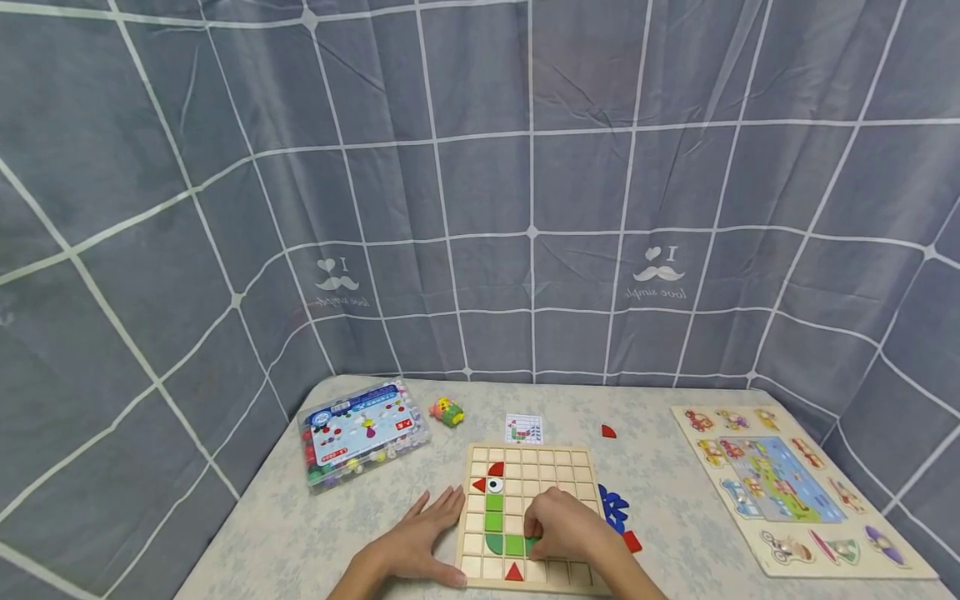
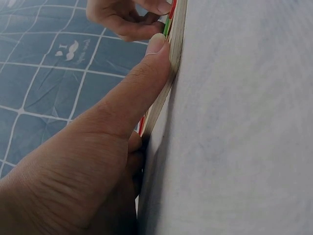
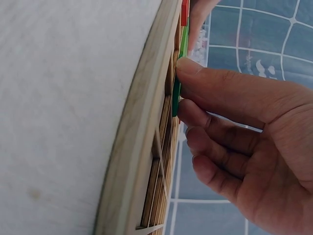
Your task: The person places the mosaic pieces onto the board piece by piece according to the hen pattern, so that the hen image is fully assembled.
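A wooden grid board [image 1: 555,477] lies flat on the table with coloured pieces in its squares. My left hand [image 1: 420,537] rests at its left edge, fingers extended, thumb against the near corner. Over the lower middle of the board, my right hand [image 1: 566,525] pinches a dark green piece [image 3: 176,100] between thumb and index finger, beside a light green square [image 1: 514,545]. Up the left side stand more green squares [image 1: 493,502], a white eye piece [image 1: 495,485], a red quarter-round piece [image 1: 497,469] and a red triangle [image 1: 479,484]. Another red triangle [image 1: 513,572] sits near the front.
Blue pieces [image 1: 613,507] and a red piece [image 1: 632,542] lie right of the board. Behind it are a pattern card [image 1: 523,428] and a red quarter-round piece [image 1: 608,432]. A bead box [image 1: 365,433] and small toy [image 1: 447,412] stand left; a picture puzzle [image 1: 798,492] lies right.
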Available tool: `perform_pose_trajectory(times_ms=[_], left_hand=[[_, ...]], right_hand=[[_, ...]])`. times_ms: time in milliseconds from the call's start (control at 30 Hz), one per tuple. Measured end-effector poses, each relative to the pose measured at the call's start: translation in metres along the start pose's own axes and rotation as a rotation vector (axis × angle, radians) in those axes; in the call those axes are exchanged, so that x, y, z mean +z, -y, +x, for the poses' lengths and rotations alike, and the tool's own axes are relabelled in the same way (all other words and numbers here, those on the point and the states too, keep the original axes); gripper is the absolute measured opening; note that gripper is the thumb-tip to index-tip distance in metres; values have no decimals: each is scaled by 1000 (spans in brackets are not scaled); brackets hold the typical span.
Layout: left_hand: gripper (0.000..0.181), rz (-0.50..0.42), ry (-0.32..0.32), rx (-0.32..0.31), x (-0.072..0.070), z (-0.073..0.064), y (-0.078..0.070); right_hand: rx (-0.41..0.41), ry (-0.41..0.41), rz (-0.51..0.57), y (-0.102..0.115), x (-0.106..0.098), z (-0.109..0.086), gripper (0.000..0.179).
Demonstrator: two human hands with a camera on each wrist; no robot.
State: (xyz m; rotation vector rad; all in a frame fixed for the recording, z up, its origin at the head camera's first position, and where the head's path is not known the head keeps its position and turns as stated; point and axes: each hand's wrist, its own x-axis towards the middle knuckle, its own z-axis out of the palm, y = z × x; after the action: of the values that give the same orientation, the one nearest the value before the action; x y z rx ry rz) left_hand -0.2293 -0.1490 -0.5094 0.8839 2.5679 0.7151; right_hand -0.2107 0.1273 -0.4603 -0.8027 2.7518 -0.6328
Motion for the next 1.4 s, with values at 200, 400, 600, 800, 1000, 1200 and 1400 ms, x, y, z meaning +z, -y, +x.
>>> perform_pose_trajectory(times_ms=[200,400,600,800,1000,1200,1400], left_hand=[[111,-4,3,0,-1,0,0],[112,-3,1,2,0,0,1],[110,-12,7,2,-1,-1,0],[111,-17,12,2,-1,-1,-2],[112,6,-15,23,-4,-2,-4],[111,6,-9,23,-3,-2,-3],[111,0,6,11,-2,-2,-3]], right_hand=[[5,-8,-21,0,-1,0,17],[3,5,-16,1,-1,-1,15],[-1,0,-30,4,-1,-1,15],[-10,-12,-48,4,-2,-2,15],[-3,-16,-48,5,-2,0,14],[-14,-28,-72,4,1,-1,14],[-13,-26,-68,3,3,-1,13]])
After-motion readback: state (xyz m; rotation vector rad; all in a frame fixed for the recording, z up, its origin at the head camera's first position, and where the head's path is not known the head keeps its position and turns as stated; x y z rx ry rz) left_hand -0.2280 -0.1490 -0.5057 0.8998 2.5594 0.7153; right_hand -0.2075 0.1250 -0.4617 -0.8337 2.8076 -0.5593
